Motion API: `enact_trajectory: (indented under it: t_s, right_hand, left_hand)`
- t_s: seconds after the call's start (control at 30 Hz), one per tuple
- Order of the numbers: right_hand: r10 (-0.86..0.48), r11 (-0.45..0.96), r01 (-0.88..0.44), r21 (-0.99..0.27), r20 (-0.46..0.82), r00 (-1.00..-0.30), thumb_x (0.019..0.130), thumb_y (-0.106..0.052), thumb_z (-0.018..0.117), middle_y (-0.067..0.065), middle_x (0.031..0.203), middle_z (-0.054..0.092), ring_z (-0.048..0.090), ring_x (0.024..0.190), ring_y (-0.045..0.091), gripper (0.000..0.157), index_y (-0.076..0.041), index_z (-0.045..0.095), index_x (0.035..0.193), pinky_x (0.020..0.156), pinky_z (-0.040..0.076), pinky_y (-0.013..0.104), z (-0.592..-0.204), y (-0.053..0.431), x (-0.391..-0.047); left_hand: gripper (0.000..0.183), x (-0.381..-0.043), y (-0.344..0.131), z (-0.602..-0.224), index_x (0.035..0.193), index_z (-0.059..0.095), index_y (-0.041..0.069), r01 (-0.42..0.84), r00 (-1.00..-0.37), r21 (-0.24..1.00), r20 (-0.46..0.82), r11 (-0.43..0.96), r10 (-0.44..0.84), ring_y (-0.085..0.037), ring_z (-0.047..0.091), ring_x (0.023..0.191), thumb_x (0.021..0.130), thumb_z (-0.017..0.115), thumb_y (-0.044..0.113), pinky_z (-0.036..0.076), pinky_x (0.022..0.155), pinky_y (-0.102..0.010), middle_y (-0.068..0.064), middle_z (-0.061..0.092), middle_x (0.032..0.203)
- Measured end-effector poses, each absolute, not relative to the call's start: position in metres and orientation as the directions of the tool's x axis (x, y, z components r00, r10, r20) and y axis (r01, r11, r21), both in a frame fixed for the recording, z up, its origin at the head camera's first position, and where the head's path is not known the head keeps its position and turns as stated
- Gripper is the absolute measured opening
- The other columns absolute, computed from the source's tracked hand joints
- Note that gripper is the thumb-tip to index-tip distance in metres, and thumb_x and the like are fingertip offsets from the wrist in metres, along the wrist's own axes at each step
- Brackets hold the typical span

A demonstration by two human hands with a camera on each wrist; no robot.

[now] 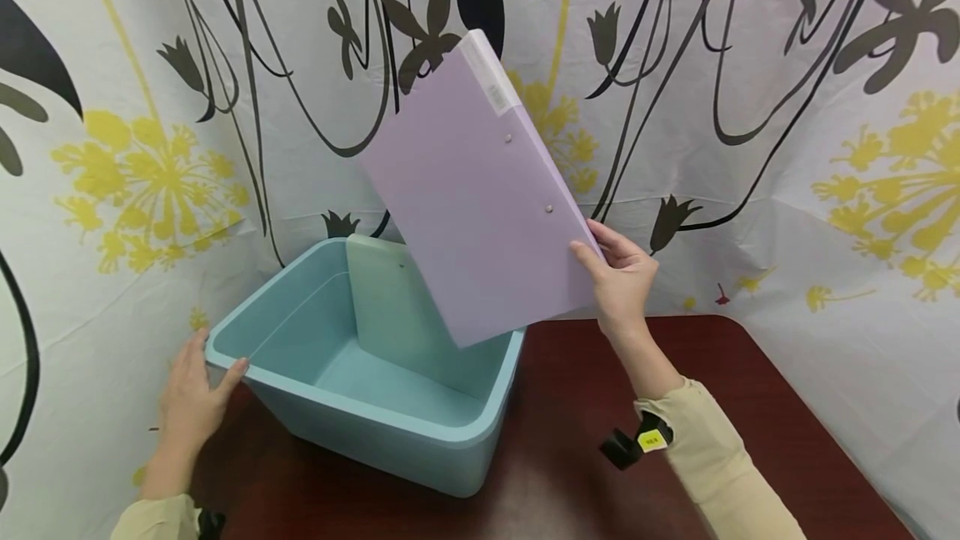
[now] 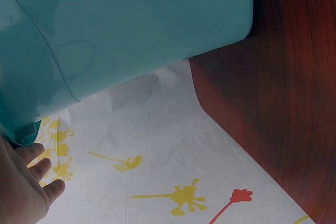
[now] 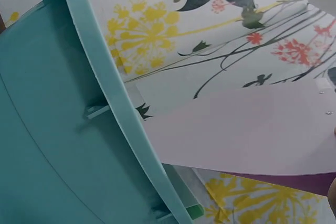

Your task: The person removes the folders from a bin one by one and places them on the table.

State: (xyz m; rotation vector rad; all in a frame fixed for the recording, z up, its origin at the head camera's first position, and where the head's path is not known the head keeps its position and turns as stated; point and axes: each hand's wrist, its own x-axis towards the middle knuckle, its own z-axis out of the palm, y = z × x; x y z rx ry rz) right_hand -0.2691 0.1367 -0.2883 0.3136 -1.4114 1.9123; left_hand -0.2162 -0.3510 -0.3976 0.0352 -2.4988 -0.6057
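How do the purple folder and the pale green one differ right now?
The purple folder is held up in the right hand, while the pale green folder sits inside the blue bin. In the head view, the purple folder's broad face shows almost whole; the pale green folder is partly hidden behind it. They differ in colour too, purple against pale green. Both are flat.

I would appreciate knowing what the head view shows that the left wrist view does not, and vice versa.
Only the head view shows the right hand gripping the lilac folder, and the pale green folder inside the blue tub.
Only the left wrist view shows a faint oval outline on the tub's outer wall.
Both share the tub, left hand, table and patterned cloth.
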Motion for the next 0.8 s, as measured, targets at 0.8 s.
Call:
enact_trajectory:
  t_s: [0.8]
  right_hand:
    - [0.566,-0.262,-0.749,-0.609,0.531,-0.630,0.065,0.019,0.067,0.007,0.079,0.070,0.065,0.067,0.013,0.033,0.012,0.066,0.097,0.058,0.051,0.021,-0.272,0.174,-0.245]
  left_hand:
    - [0.078,-0.214,-0.352,-0.397,0.139,0.017,-0.009,0.090,-0.849,0.430,0.504,0.898,-0.156,-0.051,0.030,0.117,0.088,0.049,0.040,0.027,0.087,-0.066,-0.036,0.028,0.133]
